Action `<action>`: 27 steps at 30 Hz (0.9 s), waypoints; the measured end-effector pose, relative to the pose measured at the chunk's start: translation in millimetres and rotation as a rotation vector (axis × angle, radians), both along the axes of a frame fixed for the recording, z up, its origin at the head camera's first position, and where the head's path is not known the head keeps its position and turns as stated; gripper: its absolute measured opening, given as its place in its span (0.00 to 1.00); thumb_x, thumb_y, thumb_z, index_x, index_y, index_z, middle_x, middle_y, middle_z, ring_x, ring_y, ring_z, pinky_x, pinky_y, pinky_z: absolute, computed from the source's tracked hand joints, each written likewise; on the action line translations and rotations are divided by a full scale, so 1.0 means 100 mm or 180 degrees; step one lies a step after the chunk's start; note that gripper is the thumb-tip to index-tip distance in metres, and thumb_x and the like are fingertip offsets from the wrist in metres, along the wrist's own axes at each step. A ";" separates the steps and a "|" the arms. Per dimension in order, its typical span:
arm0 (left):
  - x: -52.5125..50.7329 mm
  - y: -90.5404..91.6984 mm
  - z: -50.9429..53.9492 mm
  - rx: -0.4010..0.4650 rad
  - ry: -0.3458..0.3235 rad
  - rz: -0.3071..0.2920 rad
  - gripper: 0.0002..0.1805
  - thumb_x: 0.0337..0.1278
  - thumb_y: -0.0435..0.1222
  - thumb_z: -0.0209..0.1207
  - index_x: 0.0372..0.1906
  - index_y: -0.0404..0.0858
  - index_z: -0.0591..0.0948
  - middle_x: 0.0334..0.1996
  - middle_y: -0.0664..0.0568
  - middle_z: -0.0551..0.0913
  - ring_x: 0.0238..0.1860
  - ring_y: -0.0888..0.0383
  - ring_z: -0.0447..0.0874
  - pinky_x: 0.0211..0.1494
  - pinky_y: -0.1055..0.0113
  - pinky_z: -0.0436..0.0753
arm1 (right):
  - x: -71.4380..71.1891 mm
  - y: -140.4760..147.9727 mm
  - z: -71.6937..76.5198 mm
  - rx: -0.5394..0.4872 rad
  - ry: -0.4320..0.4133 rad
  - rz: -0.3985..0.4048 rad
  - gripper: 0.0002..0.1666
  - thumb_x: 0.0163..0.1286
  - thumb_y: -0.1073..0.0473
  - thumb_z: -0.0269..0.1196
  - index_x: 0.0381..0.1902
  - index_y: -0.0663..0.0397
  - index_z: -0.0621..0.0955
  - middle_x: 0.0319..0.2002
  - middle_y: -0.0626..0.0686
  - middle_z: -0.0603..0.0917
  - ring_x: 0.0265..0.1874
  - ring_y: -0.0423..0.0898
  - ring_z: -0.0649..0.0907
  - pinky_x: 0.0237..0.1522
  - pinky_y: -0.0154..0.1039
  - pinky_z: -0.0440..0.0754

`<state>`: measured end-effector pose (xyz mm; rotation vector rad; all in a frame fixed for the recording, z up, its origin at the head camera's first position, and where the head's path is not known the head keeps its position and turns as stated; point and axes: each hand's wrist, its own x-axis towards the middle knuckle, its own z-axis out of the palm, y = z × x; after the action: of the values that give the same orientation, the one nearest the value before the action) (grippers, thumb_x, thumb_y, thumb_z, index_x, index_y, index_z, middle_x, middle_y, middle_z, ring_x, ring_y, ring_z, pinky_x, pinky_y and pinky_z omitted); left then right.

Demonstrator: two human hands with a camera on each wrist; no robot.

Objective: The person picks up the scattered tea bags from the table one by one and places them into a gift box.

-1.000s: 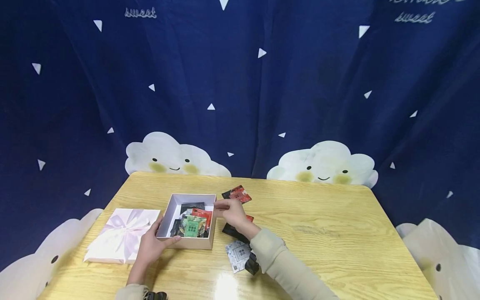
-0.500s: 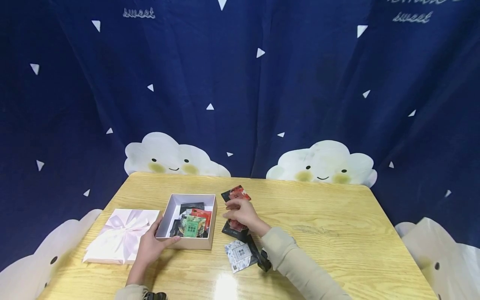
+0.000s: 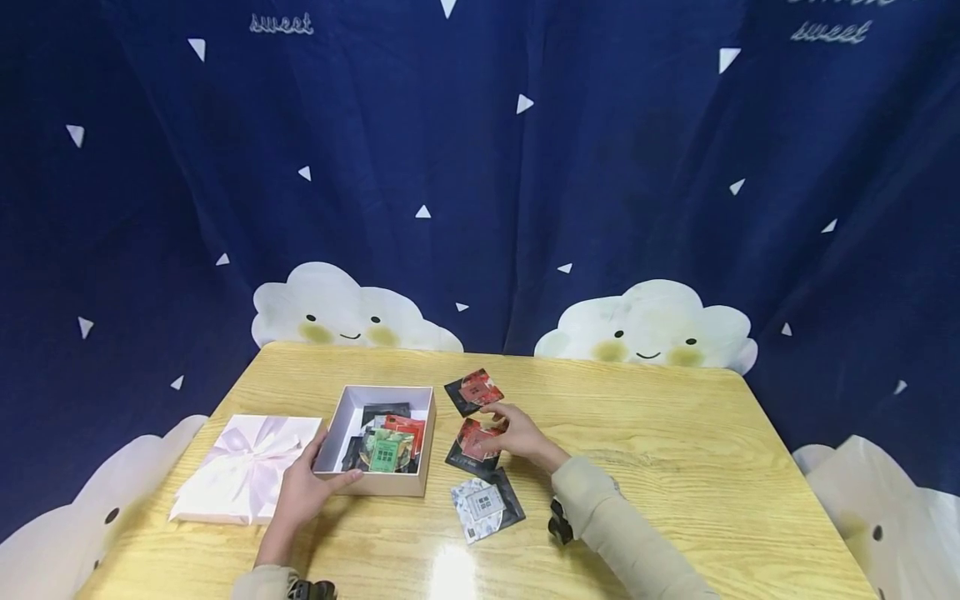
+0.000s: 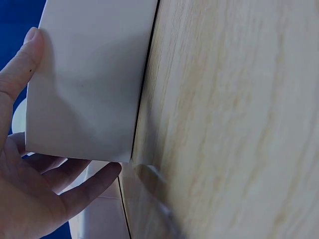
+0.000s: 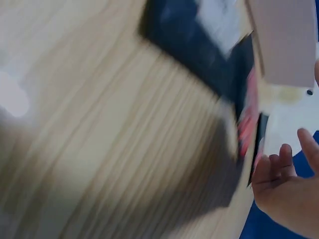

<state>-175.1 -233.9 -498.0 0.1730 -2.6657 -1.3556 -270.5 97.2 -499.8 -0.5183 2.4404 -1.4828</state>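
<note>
A pale pink box [image 3: 386,485] stands on the table with several sachets in it, a green-labelled sachet [image 3: 386,450] on top. My left hand [image 3: 303,490] grips its near-left corner. In the left wrist view, the thumb lies at the upper edge and fingertips touch the side wall [image 4: 89,84]. Just over a red-and-black sachet [image 3: 471,457] hovers my right hand [image 3: 521,435], fingers loosely bent with nothing held. Beyond it lies another red-and-black sachet [image 3: 476,390]; nearer is a white-and-black sachet [image 3: 480,510]. The right wrist view is blurred.
Left of the box lies a white lid [image 3: 225,500] with a lilac ribbon bow [image 3: 258,460]. The wooden table [image 3: 660,467] stretches to the right. Behind it hangs a dark blue curtain [image 3: 637,167] with clouds and triangles.
My right hand has drawn back from the box's right wall to the right, over the loose sachets, uncovering more of them. My left hand and the box stay put.
</note>
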 end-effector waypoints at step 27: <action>-0.01 0.00 -0.01 -0.0048 -0.0028 0.0033 0.54 0.33 0.43 0.73 0.65 0.25 0.58 0.58 0.26 0.64 0.58 0.34 0.65 0.61 0.46 0.63 | -0.13 0.10 -0.13 0.1335 0.0394 -0.0177 0.29 0.31 0.61 0.78 0.34 0.57 0.77 0.37 0.54 0.71 0.39 0.52 0.65 0.43 0.46 0.69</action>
<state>-175.9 -233.9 -498.7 0.1912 -2.6776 -1.3345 -283.6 107.4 -513.0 -0.4655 2.7754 -0.9337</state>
